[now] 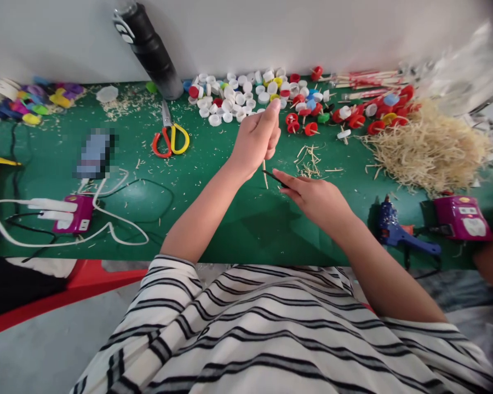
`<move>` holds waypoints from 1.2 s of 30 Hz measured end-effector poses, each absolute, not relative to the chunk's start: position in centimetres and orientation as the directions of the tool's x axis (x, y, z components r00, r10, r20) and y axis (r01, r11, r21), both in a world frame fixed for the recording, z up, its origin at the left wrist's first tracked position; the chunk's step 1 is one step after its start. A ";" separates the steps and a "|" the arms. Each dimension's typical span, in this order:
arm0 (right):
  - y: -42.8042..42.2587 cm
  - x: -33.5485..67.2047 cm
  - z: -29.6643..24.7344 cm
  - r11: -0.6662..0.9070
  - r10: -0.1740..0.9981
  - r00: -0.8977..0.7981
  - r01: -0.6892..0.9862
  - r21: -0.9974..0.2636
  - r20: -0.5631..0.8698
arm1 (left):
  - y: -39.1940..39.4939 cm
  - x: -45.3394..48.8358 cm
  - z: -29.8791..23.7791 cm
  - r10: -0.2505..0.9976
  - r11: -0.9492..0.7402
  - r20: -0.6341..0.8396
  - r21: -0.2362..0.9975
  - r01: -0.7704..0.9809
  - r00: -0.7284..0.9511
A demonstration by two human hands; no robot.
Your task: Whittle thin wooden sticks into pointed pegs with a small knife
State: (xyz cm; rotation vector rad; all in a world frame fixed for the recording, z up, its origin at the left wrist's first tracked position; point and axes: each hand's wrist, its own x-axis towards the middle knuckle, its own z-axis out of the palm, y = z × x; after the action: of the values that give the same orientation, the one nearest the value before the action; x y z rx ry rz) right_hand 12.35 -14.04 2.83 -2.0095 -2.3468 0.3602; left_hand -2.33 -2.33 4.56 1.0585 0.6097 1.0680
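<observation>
My left hand (pixel 257 138) is raised over the green table (pixel 213 191), its fingers curled round a thin wooden stick (pixel 265 174) that hangs down from the fist. My right hand (pixel 314 198) lies lower and to the right, pinching a small dark blade-like tool (pixel 273 176) whose tip meets the stick's lower end. Just beyond the left hand lies a heap of white, red and coloured bottle caps (pixel 246 96). Red caps with sticks fixed in them (pixel 302 125) stand to the right of that hand.
Red-and-yellow scissors (pixel 170 137) lie left of the hands. A pile of wood shavings (pixel 429 148) sits at the right, with a blue glue gun (pixel 398 232) and a purple power strip (pixel 462 218) nearby. Another purple strip with white cables (pixel 72 214), a phone (pixel 95 154), a black bottle (pixel 150 49).
</observation>
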 end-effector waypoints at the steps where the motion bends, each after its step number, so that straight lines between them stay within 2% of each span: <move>1: -14.0 12.1 3.1 0.118 0.979 -0.143 0.980 -0.163 -0.148 | -2.3 -2.3 4.5 0.916 0.135 0.054 0.892 -0.431 0.398; 6: -13.8 11.2 3.4 0.026 0.961 -0.031 0.999 -0.024 -0.276 | -2.5 -2.4 4.8 0.854 0.372 -0.064 0.770 -0.518 0.517; 8: -13.5 11.0 3.1 0.031 0.952 -0.031 1.000 -0.005 -0.304 | -2.6 -2.4 4.8 0.853 0.394 -0.092 0.761 -0.516 0.514; 14: -12.8 11.3 2.8 0.057 0.941 -0.045 0.998 0.026 -0.335 | -2.6 -2.3 4.9 0.940 0.223 -0.105 0.909 -0.351 0.326; 21: -13.0 11.6 3.0 0.055 0.939 -0.043 0.998 0.025 -0.342 | -2.9 -2.1 4.9 0.934 0.114 -0.013 0.957 -0.266 0.357; 26: -13.1 11.2 3.1 0.046 0.936 -0.032 0.998 0.031 -0.349 | -2.7 -2.1 4.7 0.946 0.093 -0.023 0.975 -0.201 0.324; 30: -14.5 12.3 1.5 0.085 0.907 -0.045 0.993 0.076 -0.418 | -1.8 -2.5 4.1 0.955 -0.039 0.140 0.933 -0.359 0.262; 32: -15.6 13.4 0.7 0.035 0.902 0.008 0.995 0.091 -0.432 | -1.2 -2.9 3.8 0.962 -0.015 0.134 0.895 -0.445 0.239; 36: -17.0 14.8 0.4 -0.065 0.917 0.091 0.995 0.078 -0.390 | -0.9 -2.9 3.9 0.943 0.010 0.134 0.904 -0.427 0.306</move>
State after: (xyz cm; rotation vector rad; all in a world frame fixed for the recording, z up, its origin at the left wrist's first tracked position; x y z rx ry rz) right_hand 14.81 -17.04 0.41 -2.5337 -2.3360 0.4191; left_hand -2.91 -0.89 3.92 1.0695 0.6196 1.1829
